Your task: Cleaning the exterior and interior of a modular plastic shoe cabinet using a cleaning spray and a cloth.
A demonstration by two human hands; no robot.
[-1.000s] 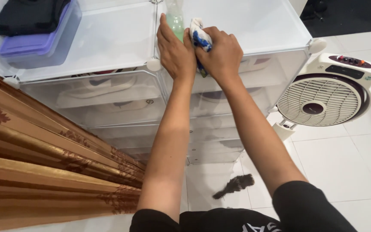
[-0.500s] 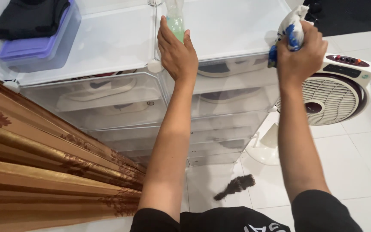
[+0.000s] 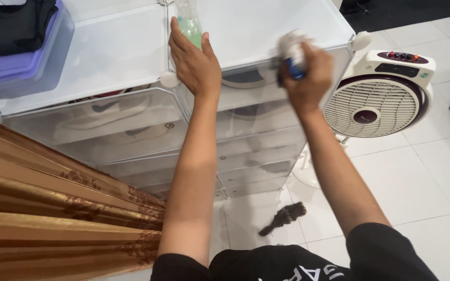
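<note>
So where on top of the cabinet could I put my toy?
The cabinet top is bare between the purple box and the left hand on the green bottle. The far right panel is bare beyond the right hand with its cloth.

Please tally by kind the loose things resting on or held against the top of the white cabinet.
Clear bottle with green liquid, in left hand: 1
White-and-blue cloth, in right hand: 1
Purple-lidded plastic box: 1
Folded black garment: 1
Total: 4
</note>
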